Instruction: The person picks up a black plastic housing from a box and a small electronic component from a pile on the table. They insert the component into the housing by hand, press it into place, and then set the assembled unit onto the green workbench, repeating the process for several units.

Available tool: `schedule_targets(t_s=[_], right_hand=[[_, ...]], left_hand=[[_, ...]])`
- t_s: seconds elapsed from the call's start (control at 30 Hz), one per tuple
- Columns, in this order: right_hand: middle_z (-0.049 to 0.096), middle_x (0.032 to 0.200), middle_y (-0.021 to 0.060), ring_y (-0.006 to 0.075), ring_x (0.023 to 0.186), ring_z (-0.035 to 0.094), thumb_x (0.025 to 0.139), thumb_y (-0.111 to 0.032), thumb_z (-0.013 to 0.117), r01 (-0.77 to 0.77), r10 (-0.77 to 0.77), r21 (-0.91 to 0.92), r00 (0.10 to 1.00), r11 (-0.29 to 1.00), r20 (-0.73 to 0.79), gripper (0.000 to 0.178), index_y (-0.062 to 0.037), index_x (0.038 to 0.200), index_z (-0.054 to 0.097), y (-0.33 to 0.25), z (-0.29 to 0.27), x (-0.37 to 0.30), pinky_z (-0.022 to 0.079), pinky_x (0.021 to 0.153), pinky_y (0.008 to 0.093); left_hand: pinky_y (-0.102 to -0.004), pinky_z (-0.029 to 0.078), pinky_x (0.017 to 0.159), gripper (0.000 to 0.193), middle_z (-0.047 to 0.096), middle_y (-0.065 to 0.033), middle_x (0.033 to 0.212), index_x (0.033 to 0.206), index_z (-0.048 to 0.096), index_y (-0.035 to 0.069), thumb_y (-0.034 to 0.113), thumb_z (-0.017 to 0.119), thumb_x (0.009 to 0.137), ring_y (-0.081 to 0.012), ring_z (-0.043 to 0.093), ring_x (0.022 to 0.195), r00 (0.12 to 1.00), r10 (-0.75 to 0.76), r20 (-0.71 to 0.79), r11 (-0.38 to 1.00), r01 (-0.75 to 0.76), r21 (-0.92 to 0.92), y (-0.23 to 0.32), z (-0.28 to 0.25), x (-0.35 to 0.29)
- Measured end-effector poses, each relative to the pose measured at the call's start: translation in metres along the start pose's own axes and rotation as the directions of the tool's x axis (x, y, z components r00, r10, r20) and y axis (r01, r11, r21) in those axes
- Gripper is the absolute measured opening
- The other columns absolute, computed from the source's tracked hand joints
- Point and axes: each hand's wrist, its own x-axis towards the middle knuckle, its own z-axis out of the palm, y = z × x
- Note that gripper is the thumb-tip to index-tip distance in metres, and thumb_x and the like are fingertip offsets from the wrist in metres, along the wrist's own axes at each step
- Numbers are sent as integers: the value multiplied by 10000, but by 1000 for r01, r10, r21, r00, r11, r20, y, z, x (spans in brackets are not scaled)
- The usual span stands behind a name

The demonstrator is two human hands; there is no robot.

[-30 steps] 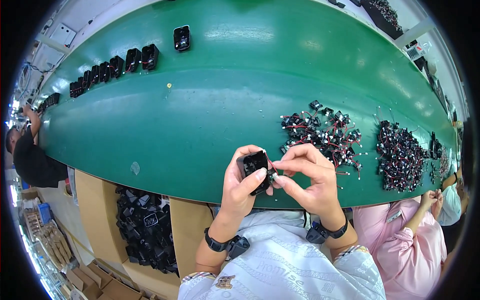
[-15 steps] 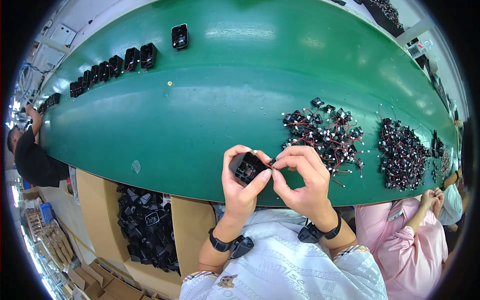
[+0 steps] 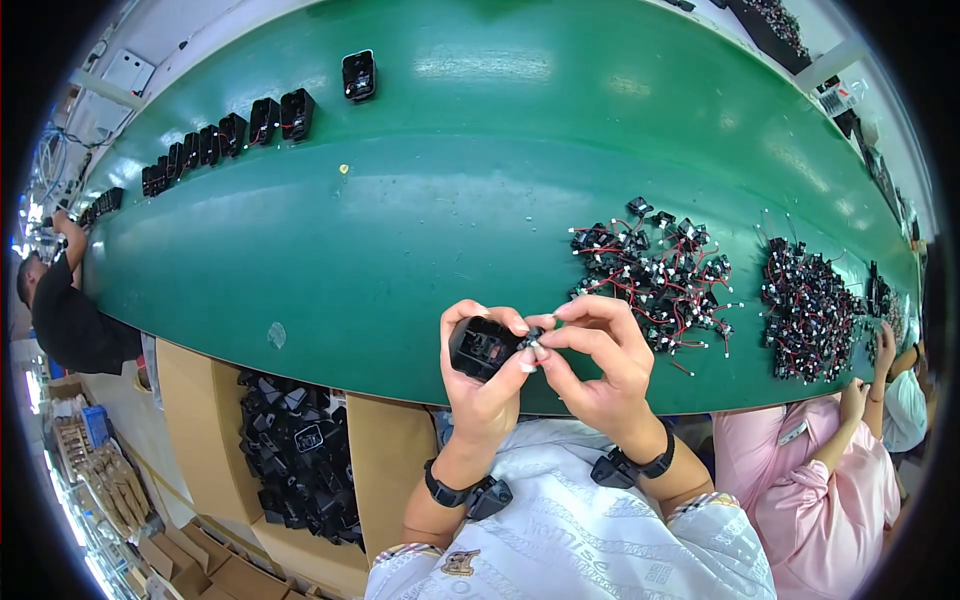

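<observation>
Since half a second ago the black housing (image 3: 474,350) has slid a little to the left and down with the left hand (image 3: 482,402), and its open face is now plainer to see; the small dark part (image 3: 534,336) has come down a little with it, the right hand (image 3: 608,372) following; over to my right, a co-worker's hand (image 3: 886,345) by the pink clothing has gone up toward the parts at the far end.

What matters between the two hands is this: the small dark part sits just beside the housing's right edge, near the open face, at the tips of the right fingers; the housing lies to the left of those fingers, tilted, opening upward and somewhat toward them; its long axis I can't make out surely, foreshortened and partly covered as it is; the left hand is nearer to it, wrapped around it, thumb along the lower right side; the right fingers are pinched narrow on the small part, and the left thumb comes close there too, though whether it touches I cannot tell.

Both are held above the near edge of the green counter (image 3: 400,250); beyond the right hand lies a loose pile of red-wired parts (image 3: 652,268); a row of black housings (image 3: 232,132) stands far left.
</observation>
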Motion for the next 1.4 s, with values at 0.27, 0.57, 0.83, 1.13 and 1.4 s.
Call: schedule_targets(t_s=[0.27,0.57,0.83,1.13,1.4], right_hand=[[628,1012,117,218,849,634,743,41,784,39,-39,52,999,998,-7,177,-21,891,709,-3,-18,13,527,726,315],[660,982,44,248,876,624,646,-36,830,347,-327,-104,929,932,173,248,-79,869,730,-9,-16,25,512,746,361],[657,986,34,254,908,613,635,-45,805,424,-364,-141,875,895,319,253,-71,867,709,-5,-18,30,495,757,379],[548,1397,170,409,1255,535,631,-154,851,265,-210,-108,907,958,365,411,-92,1017,723,-10,-22,35,481,997,491],[581,1363,170,363,1199,585,648,-182,870,338,-231,-125,828,933,511,459,-86,1040,651,-12,-33,58,482,986,474]], left_hand=[[-356,630,692,516,604,-148,1012,1324,393,62,464,516,1024,-302,673,977,988,-153,-21,988,153,16,4,-4,2],[-241,464,474,630,604,-76,898,1275,459,62,620,283,1040,-116,578,628,960,-280,-28,939,280,202,6,-6,6],[-251,472,752,507,554,-35,1011,1211,493,40,476,263,1095,-96,540,859,985,-171,10,810,135,571,10,1,6],[-304,495,828,537,580,-76,1073,1274,504,34,473,253,1093,-140,584,938,946,-326,2,916,315,250,11,-3,14],[-331,538,834,619,575,-126,1265,1451,343,22,512,329,1072,-204,622,1052,958,-272,90,930,238,279,25,-1,15]])
